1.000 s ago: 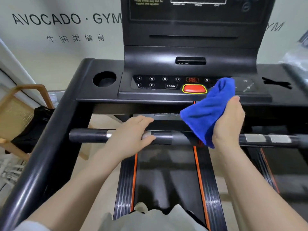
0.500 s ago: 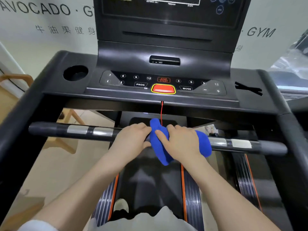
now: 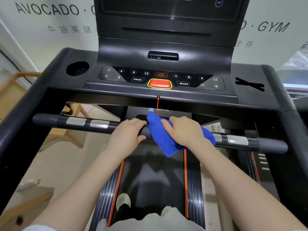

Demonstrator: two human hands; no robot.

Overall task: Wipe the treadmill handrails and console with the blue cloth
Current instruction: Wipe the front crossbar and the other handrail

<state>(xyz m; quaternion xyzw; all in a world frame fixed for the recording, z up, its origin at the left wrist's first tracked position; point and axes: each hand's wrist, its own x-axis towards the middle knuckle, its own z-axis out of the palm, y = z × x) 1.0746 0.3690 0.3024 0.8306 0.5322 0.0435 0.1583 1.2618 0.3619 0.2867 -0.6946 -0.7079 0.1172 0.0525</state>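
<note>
A blue cloth [image 3: 160, 139] is draped over the middle of the treadmill's front handrail [image 3: 75, 122], a dark crossbar with silver sensor pads. My right hand [image 3: 185, 132] presses the cloth onto the bar, fingers curled over it. My left hand [image 3: 128, 135] grips the bare bar just left of the cloth, touching its edge. The black console [image 3: 166, 77] with number buttons and a red stop button lies beyond the bar. Black side handrails [image 3: 25, 130] run down both sides.
A red safety cord [image 3: 158, 105] hangs from the console down to the cloth. A cup holder [image 3: 77, 68] sits at the console's left. The treadmill belt [image 3: 153, 180] runs below. A wooden chair [image 3: 70, 130] stands on the floor at left.
My right hand brought the cloth down from the console onto the crossbar a second ago. Since half a second ago both hands have stayed in place on the bar.
</note>
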